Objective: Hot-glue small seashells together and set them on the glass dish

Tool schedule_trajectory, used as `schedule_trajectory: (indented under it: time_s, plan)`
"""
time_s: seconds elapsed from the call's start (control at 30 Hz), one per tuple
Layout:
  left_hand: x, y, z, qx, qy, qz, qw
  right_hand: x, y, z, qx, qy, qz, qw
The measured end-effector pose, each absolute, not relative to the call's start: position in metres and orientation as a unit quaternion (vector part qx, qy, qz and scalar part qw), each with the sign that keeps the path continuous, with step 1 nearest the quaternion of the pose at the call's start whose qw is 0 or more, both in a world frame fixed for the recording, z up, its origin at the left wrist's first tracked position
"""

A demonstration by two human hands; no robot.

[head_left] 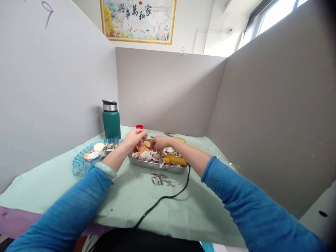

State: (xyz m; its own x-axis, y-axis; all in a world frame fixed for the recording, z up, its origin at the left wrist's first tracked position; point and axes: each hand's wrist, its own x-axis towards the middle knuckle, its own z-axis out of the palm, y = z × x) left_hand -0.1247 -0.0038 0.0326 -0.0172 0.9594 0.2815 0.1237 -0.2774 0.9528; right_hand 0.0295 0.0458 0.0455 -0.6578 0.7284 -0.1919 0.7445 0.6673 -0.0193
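Note:
My left hand is held over the left part of a metal tray, its fingers pinched together at something small that I cannot make out. My right hand reaches down into the same tray, fingers bent and pressed together among the shells; whatever is at its fingertips is hidden. A yellow hot glue gun lies across the tray's right side, below my right wrist, with its nozzle pointing left. Several small metal pin clasps lie in a loose pile on the cloth in front of the tray.
A blue scalloped glass dish with shells stands at the left, a green bottle behind it. The glue gun's black cord runs to the front edge. A red cup and yellow-handled scissors lie behind the tray. Grey partitions surround the table.

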Motion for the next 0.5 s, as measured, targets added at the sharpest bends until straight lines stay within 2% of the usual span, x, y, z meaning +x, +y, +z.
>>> schedule_trajectory:
  time_s: [0.13, 0.5]
  plan:
    - [-0.125, -0.003, 0.032, 0.587, 0.461, 0.542, 0.387, 0.033, 0.049, 0.053, 0.431, 0.899, -0.029, 0.069]
    - [-0.124, -0.005, 0.032, 0.586, 0.460, 0.540, 0.392, 0.022, 0.030, 0.040, 0.432, 0.893, -0.025, 0.123]
